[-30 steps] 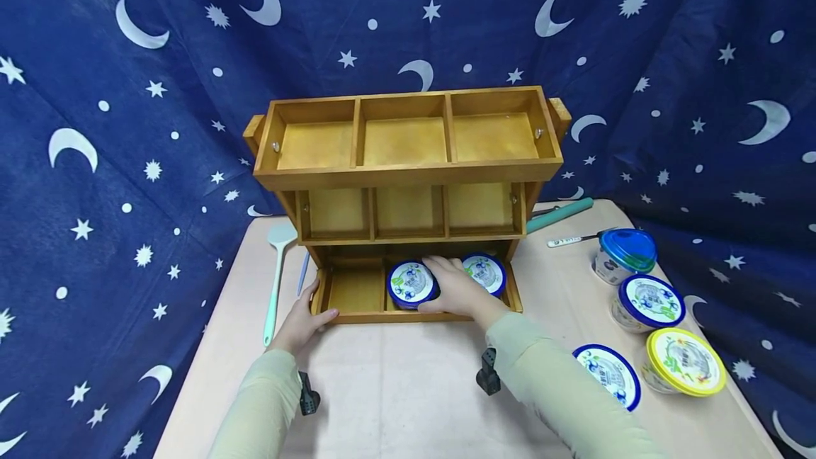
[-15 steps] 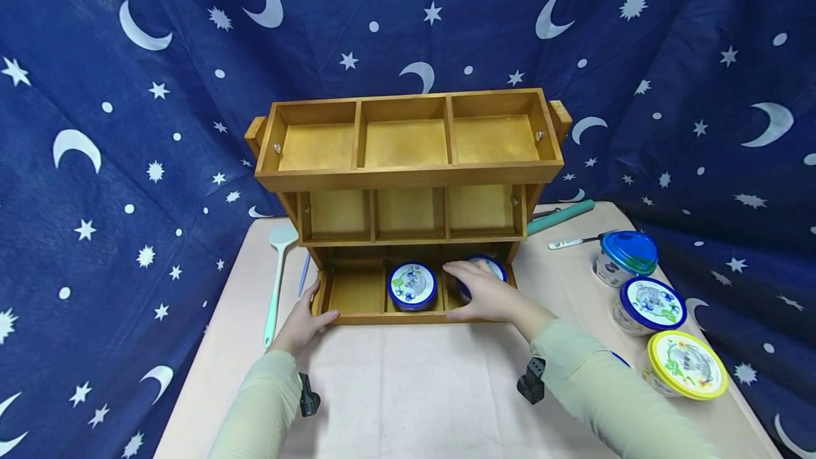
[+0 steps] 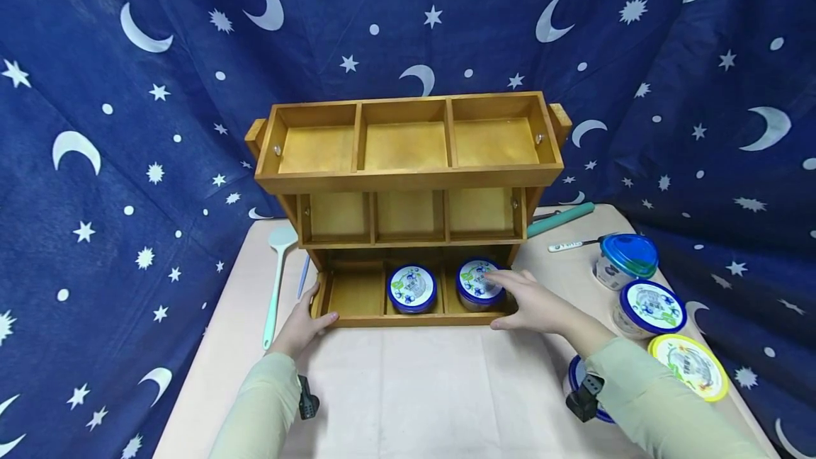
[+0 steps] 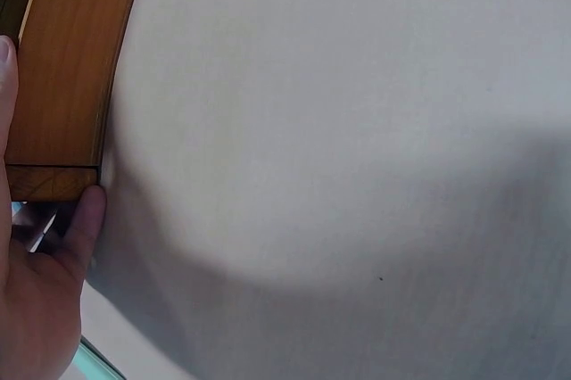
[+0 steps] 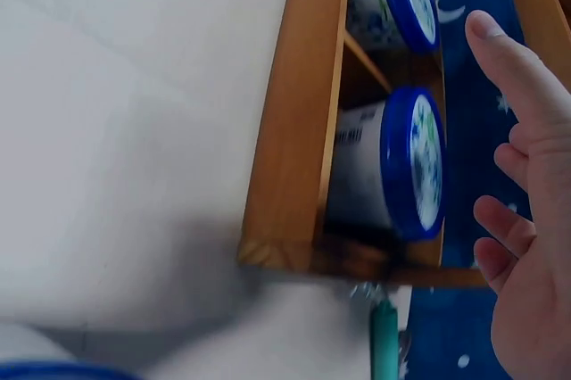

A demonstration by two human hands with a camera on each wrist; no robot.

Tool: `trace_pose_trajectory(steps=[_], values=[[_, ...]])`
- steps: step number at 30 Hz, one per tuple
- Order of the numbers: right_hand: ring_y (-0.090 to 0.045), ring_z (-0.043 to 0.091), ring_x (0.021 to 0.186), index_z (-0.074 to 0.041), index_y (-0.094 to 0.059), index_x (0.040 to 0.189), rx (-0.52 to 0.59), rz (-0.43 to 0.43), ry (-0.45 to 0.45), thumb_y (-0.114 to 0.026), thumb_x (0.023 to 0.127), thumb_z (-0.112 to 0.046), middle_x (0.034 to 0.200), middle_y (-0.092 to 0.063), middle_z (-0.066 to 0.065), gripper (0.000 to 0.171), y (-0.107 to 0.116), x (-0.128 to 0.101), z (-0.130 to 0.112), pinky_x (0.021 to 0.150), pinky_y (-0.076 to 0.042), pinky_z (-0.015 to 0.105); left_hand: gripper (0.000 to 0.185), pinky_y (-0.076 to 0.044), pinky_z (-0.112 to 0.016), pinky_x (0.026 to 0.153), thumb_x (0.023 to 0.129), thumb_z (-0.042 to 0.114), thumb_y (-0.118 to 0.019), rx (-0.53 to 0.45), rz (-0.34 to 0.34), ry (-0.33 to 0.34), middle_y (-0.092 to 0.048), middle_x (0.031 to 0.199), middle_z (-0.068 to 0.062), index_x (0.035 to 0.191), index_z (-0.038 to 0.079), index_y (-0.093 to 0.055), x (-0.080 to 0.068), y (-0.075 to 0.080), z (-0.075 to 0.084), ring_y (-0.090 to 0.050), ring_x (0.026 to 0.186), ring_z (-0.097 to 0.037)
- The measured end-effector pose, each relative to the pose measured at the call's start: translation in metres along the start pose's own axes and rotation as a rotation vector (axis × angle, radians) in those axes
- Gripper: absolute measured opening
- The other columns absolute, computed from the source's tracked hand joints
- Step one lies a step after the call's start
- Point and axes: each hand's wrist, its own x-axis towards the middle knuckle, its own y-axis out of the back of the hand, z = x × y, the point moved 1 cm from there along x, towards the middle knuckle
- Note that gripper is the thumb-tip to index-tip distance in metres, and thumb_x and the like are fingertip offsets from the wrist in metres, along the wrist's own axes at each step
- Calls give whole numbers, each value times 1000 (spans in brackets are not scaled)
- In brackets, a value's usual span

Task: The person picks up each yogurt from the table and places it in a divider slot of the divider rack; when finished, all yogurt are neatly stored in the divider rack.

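At the far left of the table point(image 3: 408, 388), a pale mint silicone spatula point(image 3: 276, 282) is seen lying beside the three-tier wooden rack point(image 3: 408, 179), untouched. The left hand point(image 3: 304, 323) is held against the rack's bottom left corner, its fingers fairly straight and its thumb laid along the front rail, so the rack appears to be steadied rather than gripped. In the bottom tier, the left compartment is seen to be bare, the middle one is filled by a blue-lidded white tub point(image 3: 412, 287), and the right one by a second blue-lidded tub point(image 3: 479, 282). The right hand point(image 3: 538, 307) hovers just beside that second tub, its fingers spread and relaxed, with nothing clasped; in the right wrist view the fingers point(image 5: 508, 68) are shown clear of the lid. Two tubs can therefore be judged as placed. The six compartments of the middle and top tiers are all seen to be unfilled. Further right on the table, four tubs are left: a blue-lidded tub point(image 3: 576, 392) half hidden under the right sleeve, a domed blue-lidded cup point(image 3: 626, 258), another blue-rimmed tub point(image 3: 650, 307) and a yellow-lidded tub point(image 3: 688, 367). The work is thus judged about a third done.
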Motion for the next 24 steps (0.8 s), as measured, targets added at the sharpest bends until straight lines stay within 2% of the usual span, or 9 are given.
trace_pose_trajectory(steps=[7, 14, 20, 24], values=[[-34, 46, 125, -1, -46, 136, 15, 22, -75, -78, 70, -49, 137, -43, 25, 87, 5, -18, 17, 98, -30, 63, 92, -15, -55, 109, 85, 37, -69, 18, 5, 1, -14, 152, -23, 152, 15, -9, -2, 1, 3, -14, 137, -42], [-37, 46, 123, -3, -43, 138, 10, 5, -160, -73, 69, -60, 138, -42, 23, 95, 7, -34, 39, 95, -34, 63, 92, -15, -55, 109, 85, 35, -69, 21, 12, -11, -14, 152, -23, 152, 14, -9, -2, -1, 1, -14, 138, -41], [-51, 41, 112, -3, -40, 139, 47, -23, -198, -73, 68, -60, 139, -41, 24, 97, 7, -50, 56, 85, -48, 52, 92, -16, -54, 109, 85, 35, -69, 22, 17, -24, -15, 152, -24, 152, 13, -10, -1, -1, -1, -17, 137, -41], [-55, 38, 105, -1, -39, 138, 84, -48, -191, -74, 69, -57, 137, -41, 25, 95, 8, -62, 65, 80, -51, 48, 92, -16, -54, 109, 85, 35, -69, 18, 15, -23, -16, 151, -25, 151, 14, -10, -1, -1, 0, -18, 137, -41]])
